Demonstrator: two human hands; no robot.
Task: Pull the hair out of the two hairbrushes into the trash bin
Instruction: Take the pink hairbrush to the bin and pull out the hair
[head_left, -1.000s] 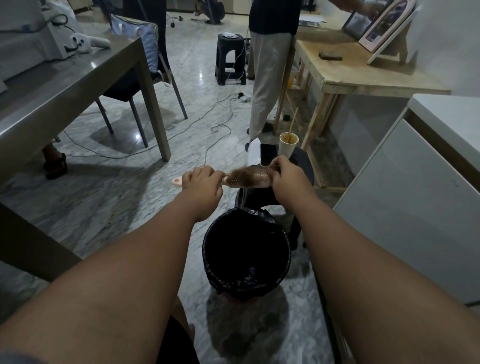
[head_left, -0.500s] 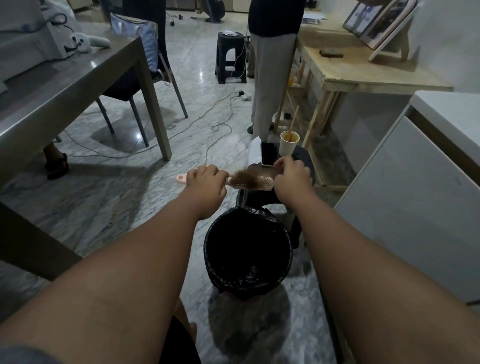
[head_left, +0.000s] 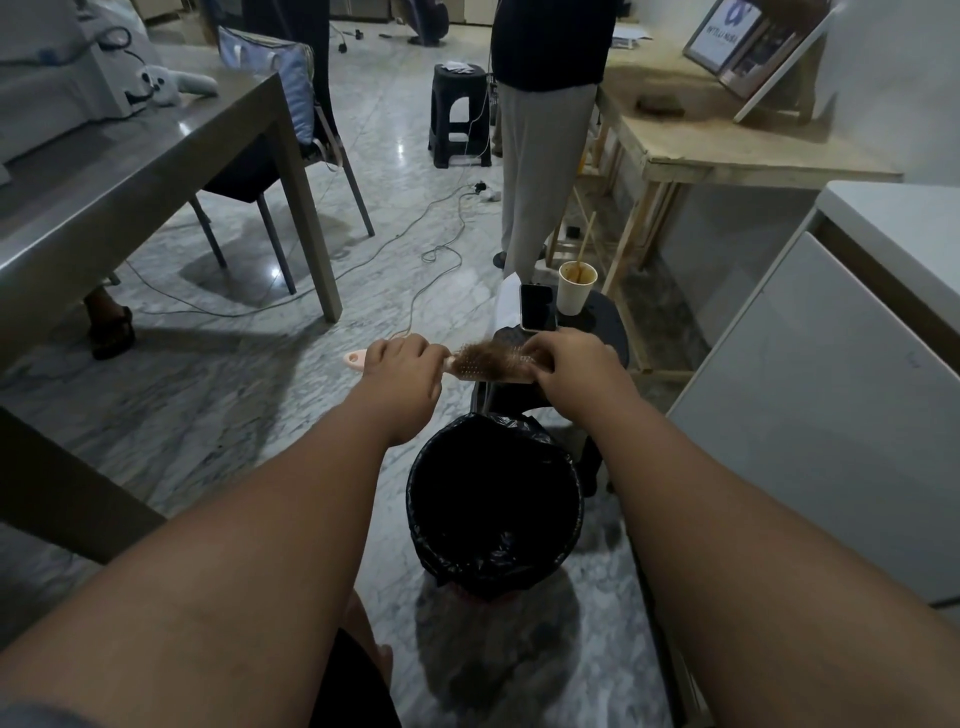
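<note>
Marble floor (head_left: 208, 400), trash bin (head_left: 418, 519), hairbrush (head_left: 480, 362) between left hand (head_left: 402, 374) and right hand (head_left: 571, 370)

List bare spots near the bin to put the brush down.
Bare marble floor left of the trash bin, up to the grey table leg; a cable crosses farther back. Crowded: the black stool behind the bin holds a phone and a paper cup; the white cabinet stands close on the right.

pale pink smooth plastic hairbrush (head_left: 467, 370) | fuzzy matted brown hair (head_left: 492, 351), matt | black crinkled plastic bin liner (head_left: 498, 569), glossy | grey-veined marble floor (head_left: 234, 374), polished, reflective | bare pale wooden table (head_left: 691, 145), rough, matt | cream paper cup (head_left: 574, 293), matt
</note>
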